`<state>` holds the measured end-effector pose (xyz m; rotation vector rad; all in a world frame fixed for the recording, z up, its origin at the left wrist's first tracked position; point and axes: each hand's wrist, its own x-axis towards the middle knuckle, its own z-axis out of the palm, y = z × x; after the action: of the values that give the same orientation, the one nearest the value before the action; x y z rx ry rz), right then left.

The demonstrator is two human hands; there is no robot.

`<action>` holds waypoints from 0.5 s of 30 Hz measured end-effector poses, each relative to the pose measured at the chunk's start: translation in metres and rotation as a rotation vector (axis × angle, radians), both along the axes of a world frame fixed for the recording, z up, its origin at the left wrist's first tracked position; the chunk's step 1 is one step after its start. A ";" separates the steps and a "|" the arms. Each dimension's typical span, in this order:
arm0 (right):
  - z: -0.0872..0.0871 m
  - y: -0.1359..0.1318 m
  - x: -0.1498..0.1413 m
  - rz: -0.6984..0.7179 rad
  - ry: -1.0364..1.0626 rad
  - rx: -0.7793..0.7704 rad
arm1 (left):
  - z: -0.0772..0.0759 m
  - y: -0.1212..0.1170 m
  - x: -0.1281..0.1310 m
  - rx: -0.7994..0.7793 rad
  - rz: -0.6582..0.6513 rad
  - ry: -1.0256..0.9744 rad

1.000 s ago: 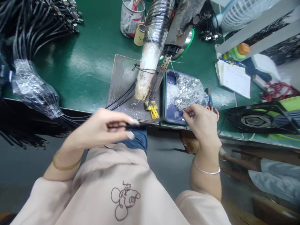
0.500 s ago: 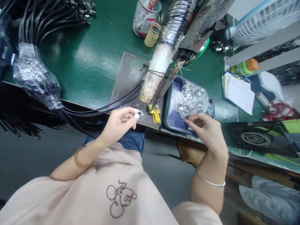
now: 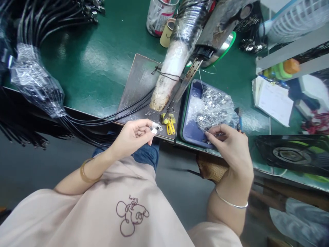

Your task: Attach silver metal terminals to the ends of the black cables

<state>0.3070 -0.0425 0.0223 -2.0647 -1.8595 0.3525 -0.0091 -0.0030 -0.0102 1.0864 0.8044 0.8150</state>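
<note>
My left hand (image 3: 133, 135) hovers at the near edge of a dark metal plate (image 3: 140, 85), fingers curled and pinched near the ends of several black cables (image 3: 113, 115); what the fingertips hold is too small to name. My right hand (image 3: 228, 145) reaches into a blue tray (image 3: 191, 125), pinching among small shiny metal clips (image 3: 213, 104) in a clear bag. A yellow-handled tool (image 3: 169, 124) lies on the plate between my hands. A plastic-wrapped machine arm (image 3: 177, 58) slants down onto the plate.
Bundles of black cables (image 3: 31, 68) wrapped in clear film lie at the left on the green table (image 3: 97, 65). A clear cup (image 3: 160, 15) and tape roll (image 3: 167, 32) stand at the back. Papers (image 3: 273, 99) and a black fan (image 3: 293, 154) sit at the right.
My left hand let go of the black cable it held over my lap and moved forward to the plate's edge. My right hand stayed in the tray. The view shifted slightly.
</note>
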 end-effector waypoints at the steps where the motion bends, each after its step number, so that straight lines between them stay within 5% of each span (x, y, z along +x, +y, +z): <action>1: 0.000 0.000 0.001 -0.014 0.009 0.002 | 0.000 0.000 0.000 0.024 -0.013 0.016; 4: 0.000 -0.002 -0.002 -0.035 -0.067 0.016 | -0.002 -0.004 0.002 0.164 -0.024 0.107; 7: -0.003 -0.004 -0.007 -0.053 -0.210 0.045 | -0.003 -0.011 0.006 0.482 -0.060 0.274; 10: -0.004 -0.004 -0.007 -0.056 -0.229 0.044 | -0.003 -0.017 0.009 0.768 -0.349 0.423; 12: -0.004 -0.003 -0.004 -0.042 -0.140 0.012 | -0.003 -0.017 0.008 0.751 -0.627 0.378; 15: -0.003 -0.002 0.003 -0.036 0.013 -0.018 | -0.005 -0.010 0.002 0.382 -0.825 0.168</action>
<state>0.3103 -0.0441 0.0197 -2.0998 -1.8157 0.3744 -0.0068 -0.0131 -0.0151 1.6776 0.2689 0.1692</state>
